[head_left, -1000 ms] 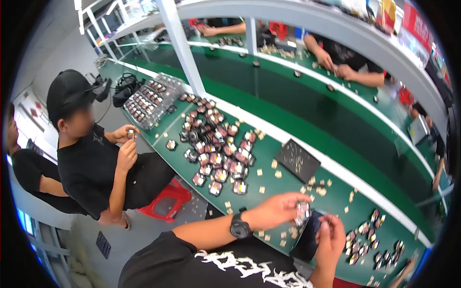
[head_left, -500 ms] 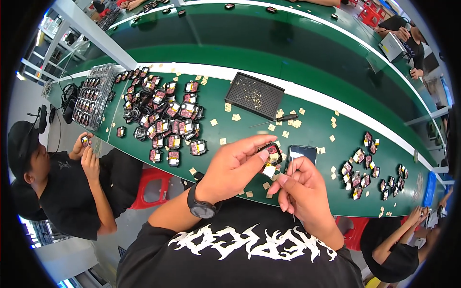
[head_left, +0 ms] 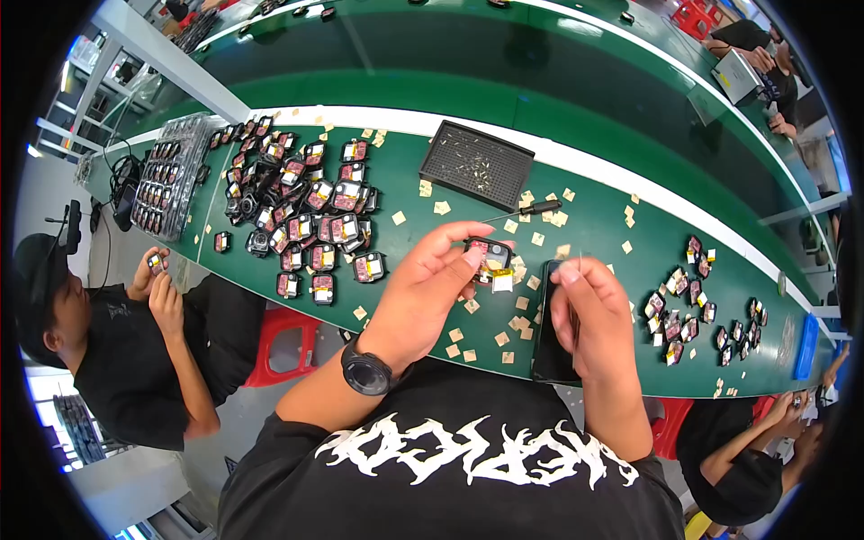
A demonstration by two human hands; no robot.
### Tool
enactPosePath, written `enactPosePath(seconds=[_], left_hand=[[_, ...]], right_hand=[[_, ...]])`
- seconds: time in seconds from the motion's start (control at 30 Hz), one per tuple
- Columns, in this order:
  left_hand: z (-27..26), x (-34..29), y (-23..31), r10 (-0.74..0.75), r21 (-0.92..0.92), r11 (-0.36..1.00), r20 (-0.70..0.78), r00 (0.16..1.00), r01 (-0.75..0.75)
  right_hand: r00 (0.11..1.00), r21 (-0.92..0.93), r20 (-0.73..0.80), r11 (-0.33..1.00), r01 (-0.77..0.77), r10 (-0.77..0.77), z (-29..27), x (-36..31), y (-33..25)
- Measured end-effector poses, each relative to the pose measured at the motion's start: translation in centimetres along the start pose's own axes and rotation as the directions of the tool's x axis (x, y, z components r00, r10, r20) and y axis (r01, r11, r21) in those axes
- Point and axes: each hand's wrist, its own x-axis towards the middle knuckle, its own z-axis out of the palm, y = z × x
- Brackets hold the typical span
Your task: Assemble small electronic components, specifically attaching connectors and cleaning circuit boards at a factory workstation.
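My left hand [head_left: 434, 281] grips a small electronic module [head_left: 489, 261], which has a black frame, a reddish circuit board, yellow tape and a white flap at its lower edge. Just to the right, apart from the module, my right hand [head_left: 589, 315] is closed in a pinch. A thin metal tool [head_left: 579, 256] pokes out above its fingertips; most of it is hidden by the hand. Near those fingertips is a small tan square [head_left: 564, 250]. Partly under the right hand lies a dark phone [head_left: 551, 360] on the green table [head_left: 423, 337].
A black grid tray [head_left: 477, 166] with small bits stands behind my hands, a screwdriver [head_left: 540, 208] near it. Many modules are piled left [head_left: 306, 202] and right [head_left: 675, 310]. Tan squares are scattered around. Clear trays [head_left: 171, 175] and a seated co-worker [head_left: 99, 333] are at left.
The left hand has brought the module up and slightly left, tilting it differently. My right hand has moved up and right, away from the module, uncovering more of the phone.
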Motion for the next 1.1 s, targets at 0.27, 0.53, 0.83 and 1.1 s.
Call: enactPosePath(seconds=[0.27,0.53,0.83,1.1], left_hand=[[-1.4,-0.8,-1.1,0.049,-0.091,0.994,-0.075,0.996,-0.056],[-0.9,-1.5,-0.8,0.139,0.055,0.989,-0.076,0.987,-0.135],[-0.5,-2.4,-0.9,0.273,0.464,0.855,-0.025,0.962,-0.231],[0.0,-2.4,-0.3,0.493,0.731,0.545,0.115,0.862,-0.410]], right_hand=[[0.992,-0.093,0.088,0.992,-0.086,0.094,-0.3,1.9,0.1],[0.988,-0.126,0.146,0.991,-0.036,0.055,1.6,0.2,0.3],[0.951,-0.106,0.257,0.983,-0.150,0.173,2.3,-0.3,-0.8],[0.973,-0.084,0.146,0.982,-0.170,0.181,3.1,-0.2,0.2]])
